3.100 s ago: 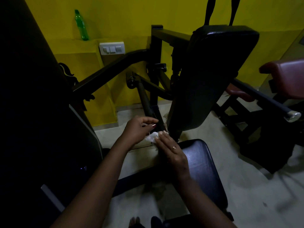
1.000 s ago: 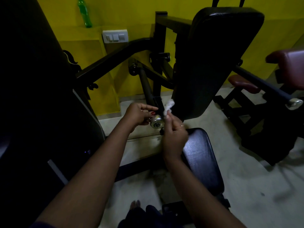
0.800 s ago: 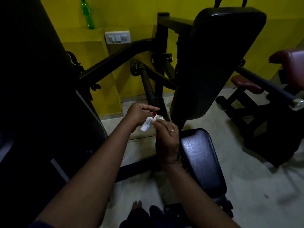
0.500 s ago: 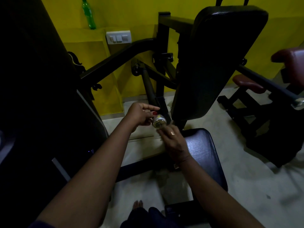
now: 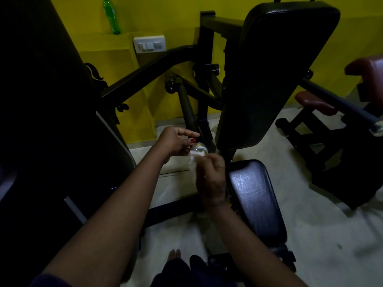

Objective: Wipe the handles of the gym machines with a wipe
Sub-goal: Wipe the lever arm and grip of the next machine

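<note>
A black machine handle bar (image 5: 186, 106) slopes down toward me and ends in a shiny metal cap (image 5: 199, 147). My left hand (image 5: 175, 142) holds the bar just behind that cap, fingers curled round it. My right hand (image 5: 211, 177), blurred by motion, grips a crumpled white wipe (image 5: 193, 160) and presses it against the underside of the cap. The wipe shows only as a small white patch at my fingertips.
A black back pad (image 5: 275, 69) stands right of the handle, with a black seat (image 5: 253, 195) below it. A second handle (image 5: 339, 104) with a metal end cap reaches out at the right edge. A dark machine fills the left. Yellow wall with a green bottle (image 5: 110, 15) behind.
My right hand has risen from below the cap and brought the wipe back up against the metal end. My left hand has kept its hold on the bar.
</note>
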Motion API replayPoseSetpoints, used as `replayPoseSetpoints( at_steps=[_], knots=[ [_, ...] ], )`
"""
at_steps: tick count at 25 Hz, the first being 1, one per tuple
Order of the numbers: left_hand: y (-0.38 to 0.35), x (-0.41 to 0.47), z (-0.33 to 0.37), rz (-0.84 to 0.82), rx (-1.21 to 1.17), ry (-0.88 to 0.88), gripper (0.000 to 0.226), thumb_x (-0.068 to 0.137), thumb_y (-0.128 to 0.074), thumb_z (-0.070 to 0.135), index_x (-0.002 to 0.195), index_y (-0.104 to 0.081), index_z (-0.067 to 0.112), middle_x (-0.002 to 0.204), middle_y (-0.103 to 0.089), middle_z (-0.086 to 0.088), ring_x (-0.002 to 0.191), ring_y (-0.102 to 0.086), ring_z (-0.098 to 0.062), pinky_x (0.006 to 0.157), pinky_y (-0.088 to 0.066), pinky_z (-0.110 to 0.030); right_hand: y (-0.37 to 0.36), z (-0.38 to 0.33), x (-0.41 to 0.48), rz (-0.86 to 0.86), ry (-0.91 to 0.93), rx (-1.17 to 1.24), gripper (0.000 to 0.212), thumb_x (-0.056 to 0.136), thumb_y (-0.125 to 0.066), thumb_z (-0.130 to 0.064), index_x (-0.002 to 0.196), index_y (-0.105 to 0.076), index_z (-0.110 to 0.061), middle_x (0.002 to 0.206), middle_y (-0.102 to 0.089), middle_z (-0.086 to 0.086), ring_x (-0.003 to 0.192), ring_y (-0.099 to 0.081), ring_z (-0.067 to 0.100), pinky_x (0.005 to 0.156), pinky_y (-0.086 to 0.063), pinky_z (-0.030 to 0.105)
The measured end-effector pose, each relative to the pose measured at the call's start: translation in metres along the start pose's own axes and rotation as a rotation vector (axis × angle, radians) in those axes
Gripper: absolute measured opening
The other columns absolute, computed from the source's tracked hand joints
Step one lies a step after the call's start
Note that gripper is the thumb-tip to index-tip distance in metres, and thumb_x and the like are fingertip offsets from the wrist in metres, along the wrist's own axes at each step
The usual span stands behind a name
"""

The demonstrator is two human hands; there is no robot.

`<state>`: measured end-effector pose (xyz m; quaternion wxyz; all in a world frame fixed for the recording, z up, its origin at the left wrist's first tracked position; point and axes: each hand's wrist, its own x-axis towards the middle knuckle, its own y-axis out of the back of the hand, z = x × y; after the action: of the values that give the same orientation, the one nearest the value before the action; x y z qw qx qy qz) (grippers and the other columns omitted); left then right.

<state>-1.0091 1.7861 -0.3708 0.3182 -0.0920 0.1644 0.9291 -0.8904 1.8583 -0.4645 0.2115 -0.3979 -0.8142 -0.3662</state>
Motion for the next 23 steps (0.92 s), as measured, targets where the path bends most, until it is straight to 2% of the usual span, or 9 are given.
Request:
replayPoseSetpoints(
  at_steps=[3, 7, 8, 9, 12, 16, 18, 20, 23],
  knots=[
    [0.0, -0.001, 0.0, 0.009, -0.004, -0.004, 0.016, 0.09, -0.063, 0.003, 0.101, -0.072, 0.011, 0.077, -0.069, -0.007, 0.071, -0.061, -0.021, 0.064, -0.053, -0.03, 0.006, 0.008, 0.025, 0.141, 0.123, -0.063, 0.014, 0.093, -0.052, -0.01, 0.095, -0.065, -0.005, 0.104, -0.052, 0.01, 0.092, -0.053, 0.024, 0.082, -0.049, 0.034],
    [-0.001, 0.0, -0.001, 0.012, -0.009, -0.006, 0.016, 0.09, -0.063, 0.004, 0.096, -0.071, 0.017, 0.079, -0.069, -0.006, 0.072, -0.063, -0.021, 0.073, -0.056, -0.037, 0.006, 0.027, 0.011, -0.079, 0.574, -0.258, 0.017, 0.094, -0.054, -0.005, 0.107, -0.063, -0.003, 0.106, -0.06, 0.014, 0.095, -0.051, 0.03, 0.082, -0.05, 0.039],
    [-0.001, 0.0, -0.001, 0.014, -0.007, -0.005, 0.016, 0.09, -0.063, 0.005, 0.096, -0.071, 0.017, 0.081, -0.07, -0.008, 0.073, -0.063, -0.022, 0.076, -0.057, -0.039, 0.007, 0.033, 0.009, -0.096, 0.595, -0.277, 0.017, 0.093, -0.055, -0.005, 0.108, -0.064, -0.003, 0.103, -0.062, 0.016, 0.094, -0.051, 0.031, 0.081, -0.051, 0.041],
    [-0.001, 0.0, -0.002, 0.015, -0.008, -0.002, 0.015, 0.09, -0.063, 0.005, 0.097, -0.071, 0.016, 0.082, -0.07, -0.009, 0.072, -0.063, -0.023, 0.076, -0.057, -0.04, 0.007, 0.034, 0.009, -0.075, 0.511, -0.244, 0.016, 0.093, -0.056, -0.006, 0.104, -0.066, -0.003, 0.1, -0.063, 0.016, 0.092, -0.051, 0.03, 0.078, -0.05, 0.041],
    [0.0, 0.001, -0.002, 0.014, -0.016, 0.003, 0.016, 0.091, -0.063, 0.003, 0.1, -0.072, 0.011, 0.078, -0.069, -0.01, 0.066, -0.061, -0.021, 0.066, -0.057, -0.032, 0.002, 0.014, 0.01, 0.061, -0.006, 0.044, 0.018, 0.09, -0.052, -0.013, 0.091, -0.067, -0.003, 0.097, -0.059, 0.013, 0.09, -0.054, 0.024, 0.078, -0.049, 0.038],
    [-0.003, 0.0, -0.003, 0.023, -0.02, 0.005, 0.014, 0.09, -0.064, 0.006, 0.099, -0.072, 0.015, 0.076, -0.069, -0.01, 0.064, -0.06, -0.02, 0.058, -0.054, -0.026, -0.001, 0.002, 0.016, 0.263, -0.396, 0.233, 0.01, 0.085, -0.056, -0.011, 0.092, -0.063, -0.014, 0.097, -0.063, 0.003, 0.09, -0.059, 0.016, 0.079, -0.05, 0.042],
    [-0.003, 0.0, -0.006, 0.045, -0.025, 0.008, 0.014, 0.09, -0.065, 0.009, 0.102, -0.072, 0.014, 0.083, -0.071, -0.014, 0.067, -0.061, -0.022, 0.059, -0.054, -0.028, 0.003, 0.003, 0.039, 0.215, -0.513, 0.297, 0.015, 0.085, -0.057, -0.013, 0.092, -0.068, -0.02, 0.097, -0.067, -0.001, 0.09, -0.062, 0.013, 0.081, -0.052, 0.041],
    [-0.003, 0.0, -0.009, 0.053, -0.048, 0.01, 0.016, 0.092, -0.063, 0.009, 0.104, -0.072, 0.013, 0.088, -0.072, -0.015, 0.067, -0.062, -0.021, 0.059, -0.054, -0.029, 0.005, -0.003, 0.058, -0.014, -0.333, 0.128, 0.022, 0.082, -0.053, -0.016, 0.091, -0.072, -0.017, 0.092, -0.069, 0.003, 0.087, -0.062, 0.017, 0.079, -0.051, 0.037],
    [0.0, 0.002, -0.012, 0.034, -0.035, -0.011, 0.023, 0.095, -0.055, 0.007, 0.096, -0.073, 0.023, 0.095, -0.072, -0.012, 0.08, -0.064, -0.021, 0.069, -0.051, -0.032, 0.0, -0.015, 0.06, -0.203, 0.23, -0.274, 0.019, 0.081, -0.056, -0.015, 0.091, -0.069, -0.004, 0.089, -0.065, 0.015, 0.086, -0.057, 0.031, 0.073, -0.05, 0.038]
  ],
)
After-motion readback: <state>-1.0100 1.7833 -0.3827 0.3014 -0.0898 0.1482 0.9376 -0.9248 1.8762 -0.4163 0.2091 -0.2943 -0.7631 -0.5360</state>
